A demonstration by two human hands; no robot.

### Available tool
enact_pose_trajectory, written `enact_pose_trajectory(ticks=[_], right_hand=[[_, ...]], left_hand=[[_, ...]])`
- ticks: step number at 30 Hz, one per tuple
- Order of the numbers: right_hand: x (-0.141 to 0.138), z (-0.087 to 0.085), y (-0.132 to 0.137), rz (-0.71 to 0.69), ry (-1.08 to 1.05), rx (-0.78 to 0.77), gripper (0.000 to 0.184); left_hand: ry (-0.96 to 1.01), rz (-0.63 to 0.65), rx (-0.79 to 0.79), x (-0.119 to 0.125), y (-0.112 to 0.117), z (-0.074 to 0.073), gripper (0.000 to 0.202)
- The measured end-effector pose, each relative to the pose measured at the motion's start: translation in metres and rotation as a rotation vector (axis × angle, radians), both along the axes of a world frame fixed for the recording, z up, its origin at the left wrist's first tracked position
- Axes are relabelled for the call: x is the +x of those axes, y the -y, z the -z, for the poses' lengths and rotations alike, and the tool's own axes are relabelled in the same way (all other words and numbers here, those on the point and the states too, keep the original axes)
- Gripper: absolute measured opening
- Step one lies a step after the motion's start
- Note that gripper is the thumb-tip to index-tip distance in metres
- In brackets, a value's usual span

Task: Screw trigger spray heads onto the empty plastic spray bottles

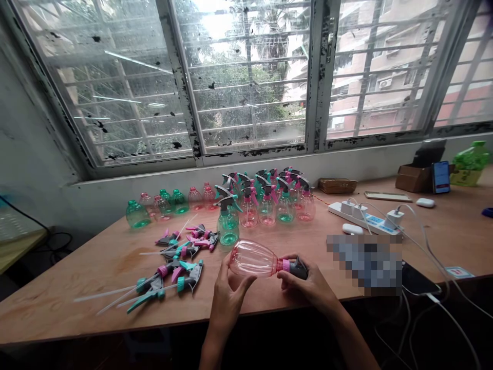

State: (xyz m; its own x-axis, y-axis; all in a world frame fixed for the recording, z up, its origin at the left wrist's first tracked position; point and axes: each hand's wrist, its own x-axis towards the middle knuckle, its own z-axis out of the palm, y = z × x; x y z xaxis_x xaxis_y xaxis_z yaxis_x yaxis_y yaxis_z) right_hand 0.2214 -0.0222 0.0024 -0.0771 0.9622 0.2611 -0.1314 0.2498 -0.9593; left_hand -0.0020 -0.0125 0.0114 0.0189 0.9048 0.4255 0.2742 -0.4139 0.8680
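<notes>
A clear pink spray bottle lies on its side in the air over the table's front edge, its neck pointing right. My left hand is closed around its base end. At the neck, my right hand grips the grey spray head with its pink collar, which sits against the bottle's mouth. How far the collar is screwed on I cannot tell. Just beyond, a green spray bottle stands upright with its head on. Loose spray heads with white tubes lie to the left of my hands.
Several assembled spray bottles stand behind, and open bottles without heads are at the back left. A white power strip with cables, a phone, and a cardboard box are on the right. Windows run along the back wall.
</notes>
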Motion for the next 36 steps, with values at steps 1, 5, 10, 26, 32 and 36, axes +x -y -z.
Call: enact_pose_trajectory(ticks=[1, 5, 10, 26, 32, 36], right_hand=[[-0.0001, -0.0004, 0.0004, 0.005, 0.006, -0.001, 0.046], [0.0002, -0.0004, -0.0006, 0.019, 0.011, 0.002, 0.046], [0.0004, 0.0013, -0.0041, 0.038, -0.034, -0.003, 0.044], [0.0000, -0.0028, -0.0016, 0.034, -0.044, 0.000, 0.046], [-0.0008, -0.0042, -0.0004, 0.030, -0.078, -0.016, 0.047], [0.0001, -0.0059, 0.0009, 0.000, -0.053, -0.006, 0.044]], left_hand=[[0.032, 0.016, -0.012, 0.0001, 0.0004, 0.0000, 0.066], [0.052, 0.033, -0.029, 0.0002, -0.0001, 0.0009, 0.066], [-0.038, -0.014, 0.024, -0.0005, -0.0017, 0.0004, 0.067], [0.002, -0.002, 0.032, -0.0003, -0.0019, 0.0015, 0.060], [-0.055, -0.015, 0.073, -0.0005, -0.0029, 0.0013, 0.065], [-0.035, -0.007, 0.047, 0.0002, 0.0008, -0.0016, 0.064]])
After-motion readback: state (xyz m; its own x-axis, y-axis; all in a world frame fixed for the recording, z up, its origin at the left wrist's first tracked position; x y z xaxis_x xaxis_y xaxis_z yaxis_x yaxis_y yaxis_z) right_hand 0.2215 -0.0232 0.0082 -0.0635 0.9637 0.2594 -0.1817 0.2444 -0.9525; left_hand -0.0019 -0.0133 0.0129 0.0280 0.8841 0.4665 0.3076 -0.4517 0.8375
